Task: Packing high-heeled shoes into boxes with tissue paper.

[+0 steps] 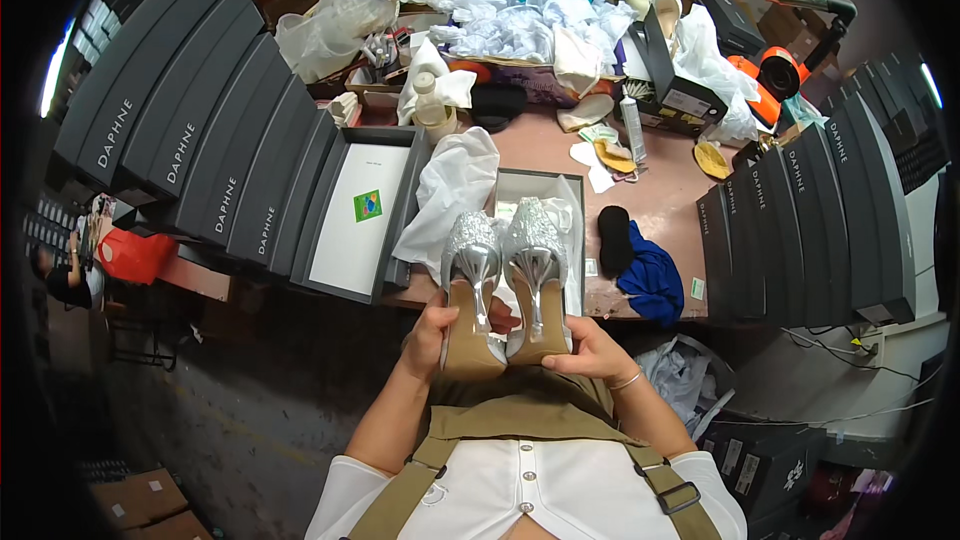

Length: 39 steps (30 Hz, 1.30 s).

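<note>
A pair of silver glitter high-heeled shoes is held up side by side in front of me, tan soles and shiny metallic heels showing. My left hand is closed on the left shoe by its sole. Around the right shoe closes my right hand, its thumb lying on the sole. Just beyond the shoes lies an uncovered shoe box with white tissue paper inside. A larger crumpled sheet of tissue paper spills out at its left.
Dark shoe boxes stand in rows at the left and right. A black lid with white inside rests beside the left row. Right of the uncovered box lie a blue cloth and a black pad. Crumpled white paper fills a far carton.
</note>
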Available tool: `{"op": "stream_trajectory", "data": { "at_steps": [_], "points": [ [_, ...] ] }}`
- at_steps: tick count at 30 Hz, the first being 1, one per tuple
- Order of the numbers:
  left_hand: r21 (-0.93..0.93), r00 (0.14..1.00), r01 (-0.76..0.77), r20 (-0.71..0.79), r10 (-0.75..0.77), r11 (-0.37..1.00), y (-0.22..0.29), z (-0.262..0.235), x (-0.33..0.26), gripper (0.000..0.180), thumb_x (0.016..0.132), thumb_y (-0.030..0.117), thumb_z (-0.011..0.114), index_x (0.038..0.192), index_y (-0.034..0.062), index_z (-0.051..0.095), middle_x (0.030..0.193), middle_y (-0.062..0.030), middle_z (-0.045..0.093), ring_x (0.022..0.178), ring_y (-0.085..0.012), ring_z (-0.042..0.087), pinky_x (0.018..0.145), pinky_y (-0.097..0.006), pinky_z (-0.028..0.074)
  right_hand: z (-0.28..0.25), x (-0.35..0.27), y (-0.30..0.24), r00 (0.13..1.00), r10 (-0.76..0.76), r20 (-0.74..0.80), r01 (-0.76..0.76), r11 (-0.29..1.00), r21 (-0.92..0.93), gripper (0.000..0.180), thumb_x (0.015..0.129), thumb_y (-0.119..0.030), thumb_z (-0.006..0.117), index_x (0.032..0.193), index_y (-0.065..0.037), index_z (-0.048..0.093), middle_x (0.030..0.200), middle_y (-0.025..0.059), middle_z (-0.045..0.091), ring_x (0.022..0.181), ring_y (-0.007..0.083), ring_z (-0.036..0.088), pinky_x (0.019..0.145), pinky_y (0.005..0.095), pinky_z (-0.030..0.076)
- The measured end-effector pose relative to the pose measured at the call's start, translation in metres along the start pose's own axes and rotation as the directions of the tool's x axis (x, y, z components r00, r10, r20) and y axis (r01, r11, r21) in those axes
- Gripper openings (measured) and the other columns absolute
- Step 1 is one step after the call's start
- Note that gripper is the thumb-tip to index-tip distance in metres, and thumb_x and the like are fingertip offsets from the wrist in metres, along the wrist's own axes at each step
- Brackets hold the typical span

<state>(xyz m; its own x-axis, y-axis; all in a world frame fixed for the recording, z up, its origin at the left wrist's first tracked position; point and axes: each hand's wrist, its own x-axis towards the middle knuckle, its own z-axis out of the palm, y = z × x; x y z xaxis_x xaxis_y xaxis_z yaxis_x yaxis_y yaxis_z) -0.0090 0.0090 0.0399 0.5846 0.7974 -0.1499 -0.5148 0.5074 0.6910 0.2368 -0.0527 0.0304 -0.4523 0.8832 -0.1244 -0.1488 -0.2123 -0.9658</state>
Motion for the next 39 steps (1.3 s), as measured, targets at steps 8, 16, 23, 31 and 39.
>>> {"op": "stream_trajectory", "data": {
  "at_steps": [8, 16, 23, 31, 39],
  "points": [
    [0.035, 0.994, 0.012, 0.107, -0.016, 0.999, 0.003, 0.008, 0.0, 0.053, 0.086, 0.029, 0.043, 0.121, -0.0103, 0.046, 0.109, -0.0255, 0.06, 0.102, -0.0355, 0.063, 0.09, -0.042, 0.051, -0.003, -0.001, 0.007, 0.999, -0.008, 0.037, 0.009, 0.999, -0.047, 0.04, 0.086, -0.017, 0.064, 0.119, 0.003, 0.055, 0.103, 0.0035, 0.061, 0.093, 0.0088, 0.052, 0.083, 0.0251, 0.044],
    [-0.182, 0.983, 0.182, 0.004, -0.184, 0.966, 0.0, -0.003, 0.017, 0.059, 0.096, 0.043, 0.032, 0.111, -0.008, 0.058, 0.104, -0.0204, 0.064, 0.1, -0.033, 0.063, 0.081, -0.037, 0.056, 0.009, 0.02, -0.001, 0.988, 0.122, -0.095, -0.085, 0.942, 0.324, 0.053, 0.099, -0.035, 0.035, 0.128, 0.007, 0.048, 0.118, 0.0122, 0.058, 0.101, 0.015, 0.056, 0.09, 0.0286, 0.045],
    [-0.161, 0.988, 0.157, 0.031, -0.155, 0.974, 0.005, -0.004, 0.019, 0.055, 0.096, 0.041, 0.036, 0.113, -0.0073, 0.056, 0.104, -0.0195, 0.063, 0.1, -0.0311, 0.063, 0.08, -0.036, 0.056, 0.007, 0.026, -0.004, 0.99, 0.119, -0.07, -0.093, 0.949, 0.3, 0.055, 0.098, -0.038, 0.036, 0.128, 0.006, 0.05, 0.116, 0.0122, 0.059, 0.1, 0.0159, 0.057, 0.089, 0.0287, 0.045],
    [0.625, 0.954, -0.193, 0.301, -0.004, 0.757, 0.092, 0.022, 0.031, 0.036, 0.088, 0.006, 0.059, 0.123, -0.0012, 0.052, 0.116, -0.0097, 0.061, 0.108, -0.0129, 0.055, 0.096, -0.031, 0.044, -0.025, 0.056, -0.067, 0.963, -0.266, 0.048, 0.264, 0.887, -0.38, 0.028, 0.085, -0.013, 0.065, 0.11, -0.001, 0.062, 0.105, 0.0078, 0.064, 0.094, 0.0146, 0.057, 0.085, 0.0302, 0.045],
    [0.907, 0.893, -0.354, 0.4, 0.205, -0.227, 0.01, -0.099, 0.058, 0.036, 0.076, -0.005, 0.058, 0.109, 0.007, 0.063, 0.122, -0.0141, 0.058, 0.126, -0.0366, 0.046, 0.107, -0.043, 0.036, -0.058, 0.104, 0.034, 0.966, -0.237, 0.103, 0.197, 0.416, -0.888, 0.052, 0.076, 0.004, 0.058, 0.127, -0.007, 0.055, 0.14, 0.0246, 0.038, 0.137, 0.0433, 0.027, 0.113, 0.0442, 0.026]
  ]
}}
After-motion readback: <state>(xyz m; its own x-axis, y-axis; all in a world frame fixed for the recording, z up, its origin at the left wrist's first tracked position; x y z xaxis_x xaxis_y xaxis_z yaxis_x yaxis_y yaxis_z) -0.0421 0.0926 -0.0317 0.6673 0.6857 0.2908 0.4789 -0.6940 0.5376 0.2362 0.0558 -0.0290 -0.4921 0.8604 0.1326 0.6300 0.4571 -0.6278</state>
